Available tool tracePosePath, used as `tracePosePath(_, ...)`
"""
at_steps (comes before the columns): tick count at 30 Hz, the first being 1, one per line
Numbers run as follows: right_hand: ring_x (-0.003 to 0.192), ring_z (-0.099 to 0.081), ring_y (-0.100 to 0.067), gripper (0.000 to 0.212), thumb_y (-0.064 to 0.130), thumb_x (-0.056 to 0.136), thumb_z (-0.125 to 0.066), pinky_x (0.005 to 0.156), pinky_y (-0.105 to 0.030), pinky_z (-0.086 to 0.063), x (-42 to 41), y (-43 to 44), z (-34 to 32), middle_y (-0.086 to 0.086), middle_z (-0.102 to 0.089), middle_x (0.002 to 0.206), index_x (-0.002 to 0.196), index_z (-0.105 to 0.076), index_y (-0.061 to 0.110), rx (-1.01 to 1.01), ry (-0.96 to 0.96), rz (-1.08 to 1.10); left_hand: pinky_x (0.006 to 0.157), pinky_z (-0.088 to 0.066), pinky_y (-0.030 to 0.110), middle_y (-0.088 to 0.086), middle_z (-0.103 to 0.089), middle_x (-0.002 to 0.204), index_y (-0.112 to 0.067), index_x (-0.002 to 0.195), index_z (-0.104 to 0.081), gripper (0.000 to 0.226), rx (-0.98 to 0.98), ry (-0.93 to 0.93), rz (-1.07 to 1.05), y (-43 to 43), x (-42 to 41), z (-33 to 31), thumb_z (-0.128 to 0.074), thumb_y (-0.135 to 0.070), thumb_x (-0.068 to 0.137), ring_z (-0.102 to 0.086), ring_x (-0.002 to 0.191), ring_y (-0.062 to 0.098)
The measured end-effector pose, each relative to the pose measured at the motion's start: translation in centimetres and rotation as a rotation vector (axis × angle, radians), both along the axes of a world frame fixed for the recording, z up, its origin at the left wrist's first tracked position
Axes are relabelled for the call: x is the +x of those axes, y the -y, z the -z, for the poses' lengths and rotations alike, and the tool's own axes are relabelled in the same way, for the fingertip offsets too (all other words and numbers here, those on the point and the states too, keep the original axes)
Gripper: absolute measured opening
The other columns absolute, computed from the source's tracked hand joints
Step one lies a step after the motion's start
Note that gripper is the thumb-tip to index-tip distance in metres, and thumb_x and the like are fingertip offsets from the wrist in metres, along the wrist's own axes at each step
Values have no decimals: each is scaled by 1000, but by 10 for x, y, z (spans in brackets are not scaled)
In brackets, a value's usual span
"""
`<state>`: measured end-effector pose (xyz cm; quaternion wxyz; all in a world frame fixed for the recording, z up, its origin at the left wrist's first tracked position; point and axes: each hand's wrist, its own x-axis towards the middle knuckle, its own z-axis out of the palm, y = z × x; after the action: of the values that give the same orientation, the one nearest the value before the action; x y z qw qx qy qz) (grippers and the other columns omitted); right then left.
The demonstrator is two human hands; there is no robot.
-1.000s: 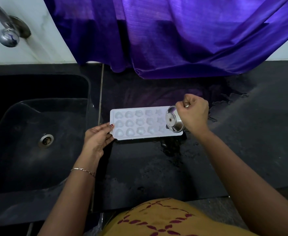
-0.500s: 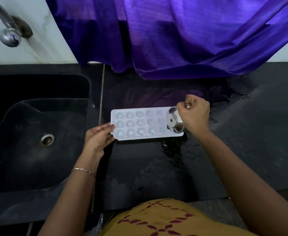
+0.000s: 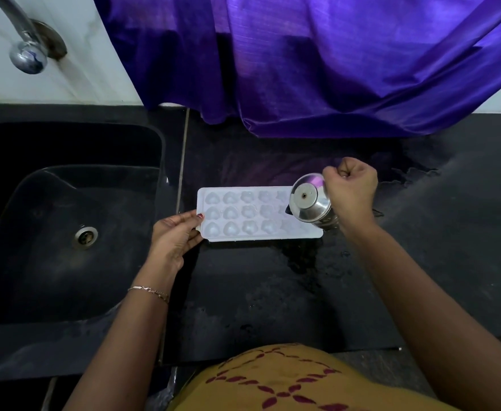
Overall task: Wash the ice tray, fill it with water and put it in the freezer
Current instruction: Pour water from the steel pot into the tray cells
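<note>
A white ice tray (image 3: 243,215) with heart-shaped cells lies flat on the black counter (image 3: 273,292), just right of the sink. My left hand (image 3: 173,237) holds the tray's left end, thumb on its rim. My right hand (image 3: 351,192) grips a small steel cup (image 3: 310,203), tipped on its side over the tray's right end with its base turned toward me. The cup hides the tray's right cells. Whether water is running from the cup cannot be told.
A black sink (image 3: 65,221) with a steel drain (image 3: 84,237) lies to the left. The steel tap (image 3: 27,51) hangs above it on the white wall. A purple cloth (image 3: 317,63) drapes down onto the counter's back. The counter around the tray is wet.
The cup has tipped a little further over the tray's right end. The tray and my left hand have stayed in place.
</note>
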<state>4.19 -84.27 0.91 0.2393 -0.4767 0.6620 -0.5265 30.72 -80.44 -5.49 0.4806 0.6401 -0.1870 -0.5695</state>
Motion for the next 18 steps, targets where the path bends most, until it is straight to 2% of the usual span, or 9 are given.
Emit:
tracePosePath(4,48,-23,-8,43,3,74,-57,50,-25,-28,14,-1,2,6,-26,47,51,-25,19,-32,-152,-85,54,-55,19,-3,-72,64,-10,86,-70,5,-6,-8,2,0,0,-1,-72,-6,83,-63,53,4)
tracePosePath(7,45,-24,-8,42,3,74,-58,46,-16,-22,21,-1,4,3,-27,47,51,-26,19,-65,-256,-129,53,-55,19,-2,-73,66,-9,86,-70,5,-8,-9,-1,-1,0,-3,-72,-5,83,-66,54,5)
tracePosePath(18,45,-25,-8,46,5,75,-58,48,-18,-24,31,-1,7,9,-26,45,50,-24,24,-119,-390,-215,52,-54,18,-4,-72,63,-8,87,-70,5,-17,-11,7,-1,-1,-3,-71,-5,84,-65,52,4)
